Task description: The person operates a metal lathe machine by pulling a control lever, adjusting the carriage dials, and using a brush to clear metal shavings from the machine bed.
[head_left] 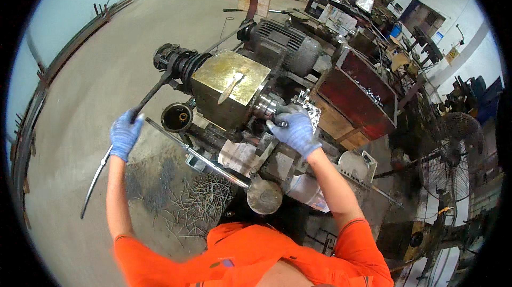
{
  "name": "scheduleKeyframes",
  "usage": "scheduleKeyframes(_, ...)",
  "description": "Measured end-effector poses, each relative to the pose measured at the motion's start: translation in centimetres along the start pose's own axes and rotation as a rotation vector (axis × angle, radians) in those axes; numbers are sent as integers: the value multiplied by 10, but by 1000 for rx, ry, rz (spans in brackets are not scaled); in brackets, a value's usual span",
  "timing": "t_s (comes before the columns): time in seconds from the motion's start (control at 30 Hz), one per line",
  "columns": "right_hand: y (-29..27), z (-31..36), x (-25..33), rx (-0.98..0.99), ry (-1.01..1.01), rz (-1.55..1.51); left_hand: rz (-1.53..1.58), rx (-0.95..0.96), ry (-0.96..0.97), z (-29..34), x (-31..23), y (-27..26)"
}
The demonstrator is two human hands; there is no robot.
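My left hand (126, 133), in a blue knit glove, is closed round a long dark lever (153, 92) that runs up to the pulley end of a lathe-like machine. A thin curved rod (96, 185) extends below that hand; whether it is part of the lever I cannot tell. My right hand (296, 131), gloved too, has its fingers curled beside the shiny chuck (265, 106). A small dark round end shows at those fingers, but what they grip is mostly hidden. A wooden-handled brush (230, 88) lies on the machine's brass-coloured housing (213, 71).
Behind the housing sits a ribbed motor (288, 41). A reddish metal bin (362, 87) with small shiny pieces stands at the right. A long steel bar (205, 161) slants across the near side. Thin metal rods (197, 201) litter the floor. A caged fan (450, 153) stands far right.
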State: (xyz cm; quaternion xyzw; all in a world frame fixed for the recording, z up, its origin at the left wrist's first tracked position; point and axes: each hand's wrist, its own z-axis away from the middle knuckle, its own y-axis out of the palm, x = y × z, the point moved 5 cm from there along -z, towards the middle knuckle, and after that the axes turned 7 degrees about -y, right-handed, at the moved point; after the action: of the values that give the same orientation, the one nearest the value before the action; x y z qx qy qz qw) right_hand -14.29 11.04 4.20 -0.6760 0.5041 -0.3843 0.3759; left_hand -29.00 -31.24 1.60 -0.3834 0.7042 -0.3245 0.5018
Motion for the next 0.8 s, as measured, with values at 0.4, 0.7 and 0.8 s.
scheduleKeyframes(0.4, -43, 234, -11, -179, 389, -223, 51, -90, 502, 17, -216, 79)
scheduleKeyframes(0.7, -15, 345, -17, -249, 742, -326, 399, 14, 629, 83, -257, 75)
scheduleKeyframes(0.8, -21, 323, -14, -254, 742, -402, 351, 111, 577, 82, -277, 105)
